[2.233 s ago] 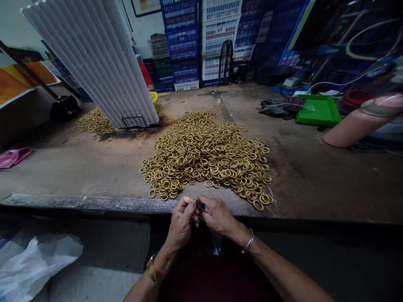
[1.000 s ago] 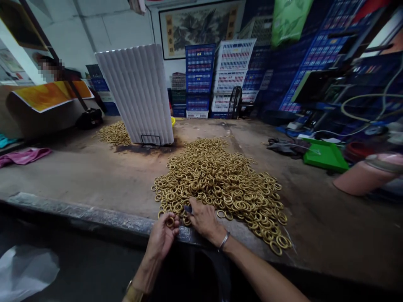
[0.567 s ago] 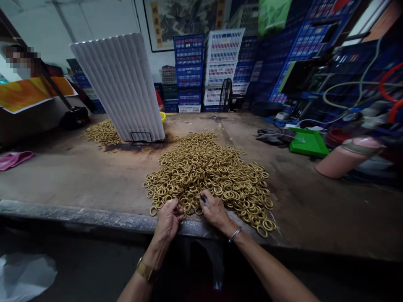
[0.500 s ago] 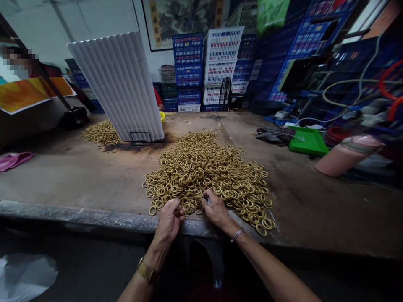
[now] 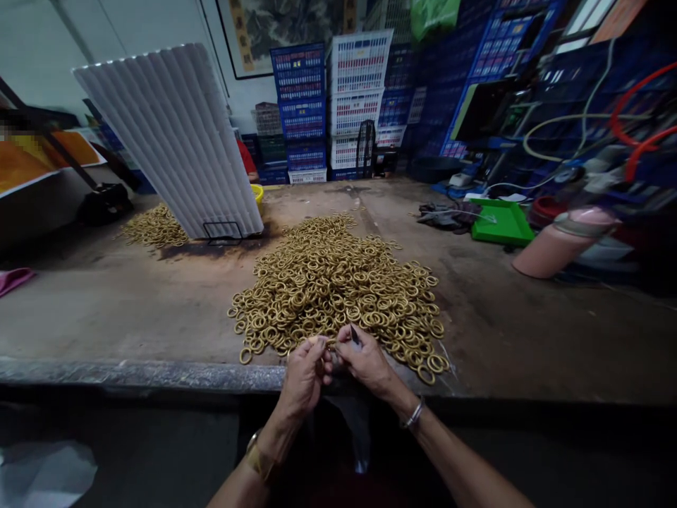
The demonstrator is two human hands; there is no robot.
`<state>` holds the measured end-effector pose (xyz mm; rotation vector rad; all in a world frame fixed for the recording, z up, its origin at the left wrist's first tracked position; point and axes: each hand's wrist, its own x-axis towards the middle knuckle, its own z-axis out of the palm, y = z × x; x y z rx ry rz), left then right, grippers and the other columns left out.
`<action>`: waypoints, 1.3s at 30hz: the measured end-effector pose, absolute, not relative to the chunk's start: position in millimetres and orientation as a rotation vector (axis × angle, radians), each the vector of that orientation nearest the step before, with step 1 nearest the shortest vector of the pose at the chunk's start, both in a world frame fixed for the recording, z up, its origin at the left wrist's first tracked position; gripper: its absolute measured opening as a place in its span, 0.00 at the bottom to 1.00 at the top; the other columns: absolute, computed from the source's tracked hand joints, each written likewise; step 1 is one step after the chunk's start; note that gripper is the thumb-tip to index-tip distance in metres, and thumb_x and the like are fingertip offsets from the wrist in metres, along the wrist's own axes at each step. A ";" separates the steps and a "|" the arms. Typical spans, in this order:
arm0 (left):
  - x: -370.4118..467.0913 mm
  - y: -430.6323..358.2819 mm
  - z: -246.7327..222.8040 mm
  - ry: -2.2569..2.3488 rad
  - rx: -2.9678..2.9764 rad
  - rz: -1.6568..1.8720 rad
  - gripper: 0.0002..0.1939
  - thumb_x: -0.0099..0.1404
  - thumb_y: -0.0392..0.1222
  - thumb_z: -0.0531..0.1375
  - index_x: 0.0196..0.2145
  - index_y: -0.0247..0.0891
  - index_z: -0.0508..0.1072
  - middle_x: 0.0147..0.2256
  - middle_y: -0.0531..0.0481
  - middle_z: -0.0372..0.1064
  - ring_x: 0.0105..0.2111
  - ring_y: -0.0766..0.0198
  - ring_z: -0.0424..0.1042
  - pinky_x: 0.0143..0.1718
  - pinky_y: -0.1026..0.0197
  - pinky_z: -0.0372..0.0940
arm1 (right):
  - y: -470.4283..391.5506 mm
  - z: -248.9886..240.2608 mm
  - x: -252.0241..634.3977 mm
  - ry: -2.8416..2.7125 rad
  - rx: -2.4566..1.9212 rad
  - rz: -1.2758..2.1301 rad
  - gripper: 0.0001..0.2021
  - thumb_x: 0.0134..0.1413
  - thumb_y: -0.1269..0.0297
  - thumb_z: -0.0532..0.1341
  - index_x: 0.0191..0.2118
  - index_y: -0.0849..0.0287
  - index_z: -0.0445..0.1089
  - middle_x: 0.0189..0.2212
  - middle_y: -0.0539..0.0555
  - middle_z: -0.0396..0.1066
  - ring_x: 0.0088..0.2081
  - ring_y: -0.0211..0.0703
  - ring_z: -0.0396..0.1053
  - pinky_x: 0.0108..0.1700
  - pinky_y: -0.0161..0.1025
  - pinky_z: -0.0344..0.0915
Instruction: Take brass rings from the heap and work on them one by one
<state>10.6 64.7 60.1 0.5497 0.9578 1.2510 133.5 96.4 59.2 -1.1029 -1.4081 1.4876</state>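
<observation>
A large heap of brass-coloured rings (image 5: 328,275) lies on the worktable. At its near edge, my left hand (image 5: 307,370) is closed in a pinch, and a brass ring (image 5: 331,344) shows partly at its fingertips. My right hand (image 5: 367,360) is closed around a small tool with a dark pointed tip (image 5: 355,334), which looks like a small blade; the rest of it is hidden in the fingers. Both hands are close together, their fingertips meeting about the ring.
A white corrugated panel (image 5: 180,141) leans in a wire stand, with more rings (image 5: 156,227) behind it. A green tray (image 5: 501,221) and a pink cylinder (image 5: 560,243) are at the right. Crates (image 5: 355,106) stand stacked behind; a person's red sleeve (image 5: 246,159) shows beside the panel.
My left hand has moved right, up to my right hand, and a ring now shows between them. The camera view has shifted slightly, so the scene sits further left.
</observation>
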 end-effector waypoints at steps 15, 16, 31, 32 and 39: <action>12.7 38.4 61.9 0.993 0.641 1.135 0.15 0.53 0.51 0.60 0.27 0.37 0.63 0.20 0.58 0.58 0.14 0.77 0.51 0.14 0.72 0.45 | 84.2 55.5 131.9 -1.367 -1.141 1.612 0.11 0.47 0.56 0.56 0.26 0.59 0.58 0.15 0.43 0.58 0.14 0.27 0.50 0.15 0.27 0.47; 12.0 37.6 62.3 0.975 0.626 1.132 0.15 0.53 0.51 0.60 0.27 0.37 0.62 0.20 0.58 0.58 0.14 0.78 0.50 0.14 0.72 0.45 | 83.2 56.7 131.6 -1.350 -1.143 1.636 0.11 0.47 0.56 0.56 0.27 0.59 0.58 0.14 0.42 0.58 0.13 0.27 0.49 0.14 0.26 0.46; 0.9 30.6 62.7 0.869 0.539 1.153 0.16 0.53 0.50 0.61 0.28 0.39 0.58 0.18 0.60 0.54 0.13 0.78 0.46 0.12 0.73 0.41 | 72.2 49.1 135.8 -1.946 -1.219 0.984 0.07 0.51 0.68 0.51 0.30 0.59 0.65 0.22 0.49 0.65 0.25 0.35 0.62 0.30 0.32 0.56; 0.6 30.7 62.2 0.873 0.549 1.155 0.16 0.53 0.50 0.60 0.28 0.39 0.58 0.18 0.60 0.54 0.13 0.78 0.46 0.12 0.73 0.40 | 69.9 48.3 136.5 -2.046 -1.197 0.947 0.07 0.51 0.69 0.51 0.30 0.58 0.65 0.23 0.49 0.66 0.25 0.35 0.61 0.30 0.32 0.56; -0.7 30.9 58.0 0.867 0.620 1.169 0.15 0.55 0.50 0.59 0.27 0.38 0.58 0.17 0.61 0.50 0.13 0.78 0.45 0.12 0.74 0.40 | 64.7 47.2 135.4 -2.257 -1.178 0.836 0.08 0.46 0.74 0.51 0.32 0.58 0.65 0.21 0.49 0.66 0.23 0.35 0.59 0.26 0.32 0.50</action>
